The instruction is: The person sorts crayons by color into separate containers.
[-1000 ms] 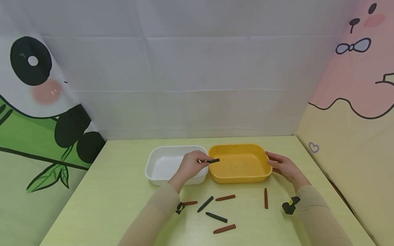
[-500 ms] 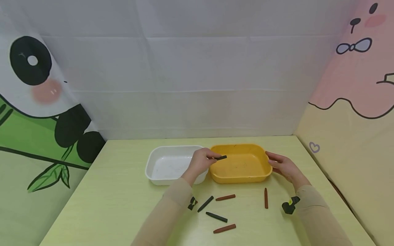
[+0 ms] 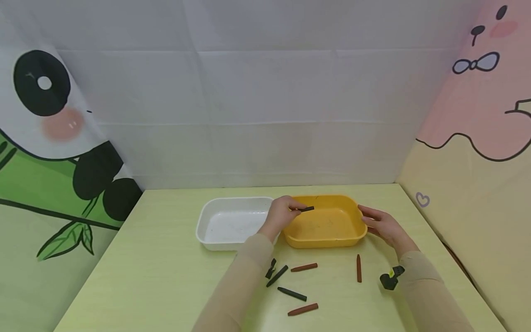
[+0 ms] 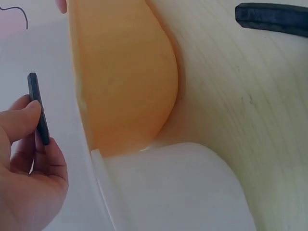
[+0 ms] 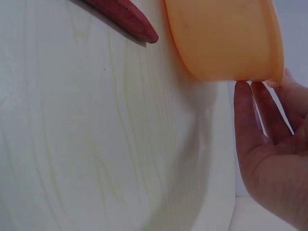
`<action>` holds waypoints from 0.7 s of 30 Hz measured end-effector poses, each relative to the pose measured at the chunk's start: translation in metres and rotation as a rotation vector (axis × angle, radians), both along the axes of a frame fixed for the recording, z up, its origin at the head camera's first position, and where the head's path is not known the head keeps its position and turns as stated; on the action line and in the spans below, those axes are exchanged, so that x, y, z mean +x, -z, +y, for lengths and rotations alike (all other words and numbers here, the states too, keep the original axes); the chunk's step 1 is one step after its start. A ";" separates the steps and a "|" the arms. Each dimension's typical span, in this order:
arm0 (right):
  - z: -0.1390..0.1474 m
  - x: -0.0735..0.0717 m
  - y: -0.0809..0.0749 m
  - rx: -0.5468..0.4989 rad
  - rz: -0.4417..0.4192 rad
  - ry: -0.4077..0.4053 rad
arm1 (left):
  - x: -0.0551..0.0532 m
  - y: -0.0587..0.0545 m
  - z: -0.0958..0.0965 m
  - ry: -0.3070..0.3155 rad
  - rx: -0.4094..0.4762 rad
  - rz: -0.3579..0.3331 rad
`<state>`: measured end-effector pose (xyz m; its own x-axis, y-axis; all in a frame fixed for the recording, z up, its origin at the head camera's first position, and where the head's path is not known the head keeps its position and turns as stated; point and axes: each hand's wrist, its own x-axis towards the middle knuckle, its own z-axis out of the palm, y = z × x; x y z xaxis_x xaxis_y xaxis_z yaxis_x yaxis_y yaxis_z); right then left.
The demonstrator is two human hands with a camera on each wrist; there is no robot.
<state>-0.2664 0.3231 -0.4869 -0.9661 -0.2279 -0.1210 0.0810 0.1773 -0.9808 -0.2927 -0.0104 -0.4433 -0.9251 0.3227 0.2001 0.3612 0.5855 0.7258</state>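
The left hand (image 3: 283, 215) pinched a black crayon (image 4: 38, 108) above the yellow tray's (image 3: 325, 227) left half, lengthwise toward its right end (which the right hand (image 3: 385, 227) touched, fingers fairly straight).

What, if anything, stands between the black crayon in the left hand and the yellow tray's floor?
Nothing visible: the left hand holds the black crayon over the yellow tray, whose top is open.

White rectangular plastic tray (image 3: 212, 236) is situated left of the left hand (image 3: 284, 215). Yellow rectangular plastic tray (image 3: 325, 226) lies between the hands, its right end touching the right hand (image 3: 385, 226). Slim black crayon (image 3: 308, 209) is in the left hand, above the yellow tray. Two black crayons (image 3: 292, 293) and three brown crayons (image 3: 303, 309) lie before both hands, on the light wood-grain table (image 3: 174, 258).
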 end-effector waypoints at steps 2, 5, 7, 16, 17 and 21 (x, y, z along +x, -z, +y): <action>0.000 0.000 0.000 0.004 0.000 0.000 | -0.002 0.001 0.002 -0.004 0.006 0.002; -0.001 0.001 0.000 0.007 -0.006 0.003 | -0.004 0.004 0.004 -0.001 -0.001 0.035; -0.001 0.001 0.000 0.006 -0.009 0.004 | -0.006 0.005 0.005 0.000 -0.018 0.052; -0.001 0.000 0.000 0.015 -0.013 0.010 | -0.012 0.013 0.011 -0.016 -0.029 0.104; -0.001 0.000 0.000 0.014 -0.013 0.011 | -0.012 0.014 0.012 -0.019 -0.027 0.105; -0.001 0.000 -0.001 0.016 -0.014 0.012 | -0.014 0.016 0.013 -0.038 -0.012 0.093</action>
<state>-0.2666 0.3216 -0.4862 -0.9670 -0.2140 -0.1385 0.0973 0.1922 -0.9765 -0.3069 0.0027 -0.4593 -0.9144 0.2906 0.2818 0.4039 0.6087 0.6829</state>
